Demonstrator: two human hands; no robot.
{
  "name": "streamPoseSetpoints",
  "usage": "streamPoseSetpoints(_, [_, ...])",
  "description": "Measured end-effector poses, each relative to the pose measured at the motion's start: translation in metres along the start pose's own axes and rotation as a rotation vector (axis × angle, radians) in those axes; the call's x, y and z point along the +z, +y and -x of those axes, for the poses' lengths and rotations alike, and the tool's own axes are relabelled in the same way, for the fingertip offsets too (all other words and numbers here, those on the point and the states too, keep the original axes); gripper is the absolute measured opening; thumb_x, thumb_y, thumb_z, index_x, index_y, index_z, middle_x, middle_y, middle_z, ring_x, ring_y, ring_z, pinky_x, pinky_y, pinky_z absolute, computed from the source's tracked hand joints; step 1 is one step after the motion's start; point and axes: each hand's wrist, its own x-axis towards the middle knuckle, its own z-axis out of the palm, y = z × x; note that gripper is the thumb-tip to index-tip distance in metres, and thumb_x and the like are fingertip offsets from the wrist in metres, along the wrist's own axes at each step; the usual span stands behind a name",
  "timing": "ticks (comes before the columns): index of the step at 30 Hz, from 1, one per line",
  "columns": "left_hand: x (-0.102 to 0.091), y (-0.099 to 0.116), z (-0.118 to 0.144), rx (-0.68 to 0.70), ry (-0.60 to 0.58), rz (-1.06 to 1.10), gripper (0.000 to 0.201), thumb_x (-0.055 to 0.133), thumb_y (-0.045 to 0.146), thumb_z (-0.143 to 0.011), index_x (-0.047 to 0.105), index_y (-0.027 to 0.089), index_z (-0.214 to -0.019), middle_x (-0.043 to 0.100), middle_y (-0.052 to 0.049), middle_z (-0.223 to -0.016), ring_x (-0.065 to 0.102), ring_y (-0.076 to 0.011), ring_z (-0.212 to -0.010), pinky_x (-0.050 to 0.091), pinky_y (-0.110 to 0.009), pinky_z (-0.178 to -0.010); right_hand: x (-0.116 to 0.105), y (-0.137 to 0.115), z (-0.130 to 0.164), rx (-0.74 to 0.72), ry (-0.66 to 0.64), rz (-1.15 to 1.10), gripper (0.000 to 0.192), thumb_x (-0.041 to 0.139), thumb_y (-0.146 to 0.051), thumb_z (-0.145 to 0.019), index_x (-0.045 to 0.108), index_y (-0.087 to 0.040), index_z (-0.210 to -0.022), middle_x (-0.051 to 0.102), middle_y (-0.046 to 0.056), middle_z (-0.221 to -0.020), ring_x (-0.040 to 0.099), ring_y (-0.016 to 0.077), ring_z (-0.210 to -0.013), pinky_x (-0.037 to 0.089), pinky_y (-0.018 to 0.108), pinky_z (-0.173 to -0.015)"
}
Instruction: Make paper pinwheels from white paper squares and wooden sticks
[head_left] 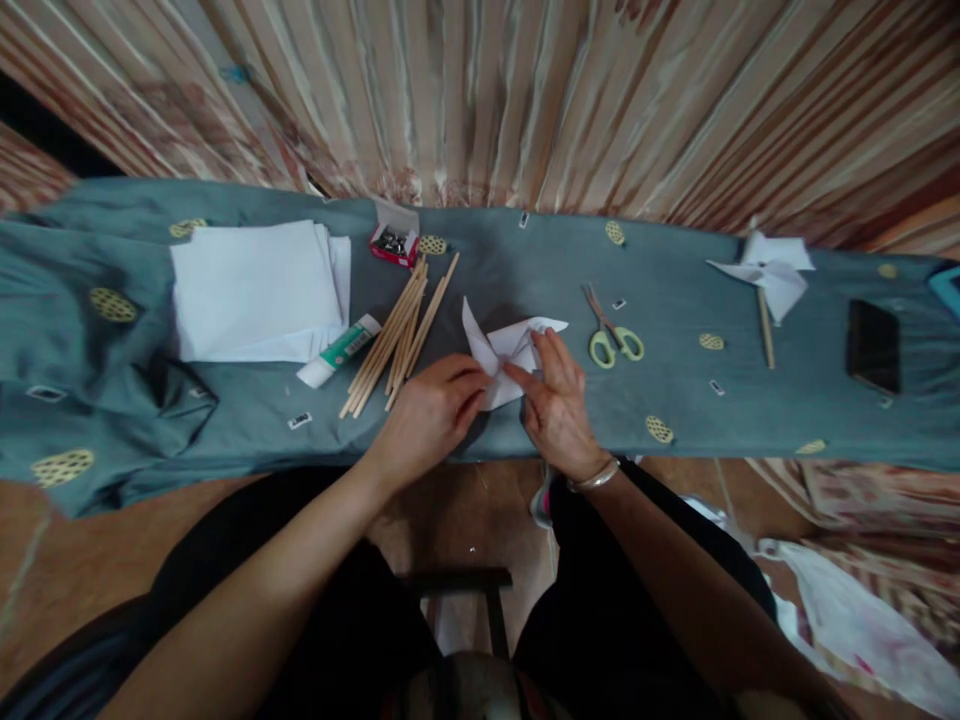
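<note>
Fingers of both hands meet on a folded white paper piece [504,358] lying on the grey-green cloth [525,260] at the near edge of the table: the left hand [429,415] pinches its near-left corner between thumb and fingertips, while the right hand [556,400], a bangle at its wrist, presses down on the paper's middle with fingers closed over a flap. The pointed flaps stand up loosely, so a judgement: if the pressing hand lifts or slips, the folds could spring open, and a hard tug from the left could tear the thin sheet or crease it askew. Just left of the hands lies a bundle of wooden sticks [397,335], with a glue tube [339,352] touching its side and a small red box [394,243] beyond; a stack of white sheets [255,290] sits further left. Scissors [611,330] lie near on the right, a finished paper pinwheel [769,275] and a dark phone [874,345] well apart.
</note>
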Motion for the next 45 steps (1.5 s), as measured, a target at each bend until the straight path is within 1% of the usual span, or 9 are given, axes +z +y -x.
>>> streamPoseSetpoints(4, [-0.017, -0.009, -0.007, -0.060, 0.117, 0.029, 0.018, 0.054, 0.017, -0.089, 0.071, 0.015, -0.097, 0.069, -0.007, -0.102, 0.065, -0.0169, -0.091, 0.053, -0.030, -0.084, 0.004, 0.001, 0.000, 0.009, 0.030, 0.006, 0.050, 0.039, -0.004, -0.083, 0.062, -0.024, -0.122, 0.030, 0.006, -0.157, 0.018, 0.0297, -0.148, 0.032, 0.055, -0.110])
streamPoseSetpoints(8, [-0.021, -0.013, -0.014, -0.081, 0.149, 0.051, 0.020, 0.053, 0.018, -0.090, 0.072, 0.016, -0.096, 0.069, -0.006, -0.101, 0.065, -0.0173, -0.092, 0.052, -0.032, -0.086, 0.008, 0.001, -0.001, 0.014, 0.052, 0.007, 0.046, 0.040, -0.006, -0.083, 0.065, -0.021, -0.119, 0.033, 0.009, -0.156, 0.020, 0.0297, -0.148, 0.034, 0.054, -0.108])
streamPoseSetpoints(12, [-0.005, -0.009, -0.017, -0.033, 0.102, -0.038, 0.021, 0.054, 0.017, -0.088, 0.073, 0.016, -0.096, 0.068, -0.008, -0.101, 0.059, -0.0211, -0.098, 0.048, -0.038, -0.091, 0.008, -0.003, -0.003, 0.029, 0.048, 0.016, 0.044, 0.039, -0.006, -0.085, 0.067, -0.020, -0.116, 0.036, 0.010, -0.154, 0.021, 0.0291, -0.147, 0.033, 0.054, -0.109])
streamPoseSetpoints(16, [0.015, -0.002, -0.018, -0.039, -0.003, -0.157, 0.021, 0.054, 0.021, -0.089, 0.074, 0.018, -0.095, 0.065, -0.009, -0.110, 0.052, -0.0263, -0.108, 0.043, -0.045, -0.091, 0.001, -0.005, -0.008, 0.033, -0.029, 0.030, 0.045, 0.040, -0.006, -0.084, 0.066, -0.018, -0.119, 0.036, 0.015, -0.154, 0.020, 0.0328, -0.147, 0.032, 0.057, -0.108])
streamPoseSetpoints(19, [0.023, 0.001, -0.018, -0.026, -0.016, -0.213, 0.021, 0.053, 0.022, -0.090, 0.073, 0.017, -0.095, 0.064, -0.010, -0.112, 0.049, -0.0276, -0.111, 0.040, -0.047, -0.092, -0.002, -0.005, -0.010, 0.038, -0.047, 0.039, 0.044, 0.041, -0.007, -0.084, 0.067, -0.018, -0.118, 0.037, 0.015, -0.153, 0.021, 0.0339, -0.146, 0.033, 0.057, -0.107])
streamPoseSetpoints(25, [0.025, 0.000, -0.023, 0.030, -0.028, -0.318, 0.022, 0.050, 0.019, -0.091, 0.072, 0.015, -0.090, 0.066, -0.011, -0.110, 0.049, -0.0291, -0.113, 0.037, -0.049, -0.096, 0.002, -0.004, -0.007, 0.039, 0.001, 0.003, 0.044, 0.039, -0.008, -0.085, 0.066, -0.018, -0.118, 0.037, 0.015, -0.153, 0.020, 0.0328, -0.147, 0.033, 0.055, -0.108])
streamPoseSetpoints(35, [0.027, -0.002, -0.025, 0.064, -0.067, -0.333, 0.025, 0.048, 0.013, -0.091, 0.072, 0.014, -0.094, 0.068, -0.013, -0.105, 0.051, -0.0295, -0.112, 0.037, -0.053, -0.097, 0.008, 0.000, -0.007, 0.010, 0.051, -0.019, 0.042, 0.036, -0.012, -0.090, 0.065, -0.023, -0.118, 0.040, 0.008, -0.151, 0.021, 0.0300, -0.146, 0.034, 0.052, -0.108])
streamPoseSetpoints(40, [0.026, -0.002, -0.026, 0.066, -0.075, -0.332, 0.022, 0.050, 0.014, -0.090, 0.072, 0.016, -0.092, 0.068, -0.010, -0.098, 0.052, -0.0289, -0.108, 0.036, -0.052, -0.097, 0.005, -0.003, -0.009, 0.003, 0.021, 0.007, 0.043, 0.036, -0.007, -0.089, 0.064, -0.019, -0.120, 0.043, 0.013, -0.147, 0.024, 0.0310, -0.145, 0.035, 0.052, -0.106])
streamPoseSetpoints(45, [0.026, -0.004, -0.027, 0.081, -0.087, -0.338, 0.022, 0.051, 0.017, -0.091, 0.073, 0.017, -0.090, 0.069, -0.008, -0.094, 0.053, -0.0284, -0.106, 0.035, -0.051, -0.096, 0.001, -0.004, -0.012, -0.002, 0.001, -0.007, 0.042, 0.040, -0.004, -0.086, 0.065, -0.019, -0.117, 0.046, 0.013, -0.145, 0.027, 0.0318, -0.144, 0.037, 0.053, -0.106])
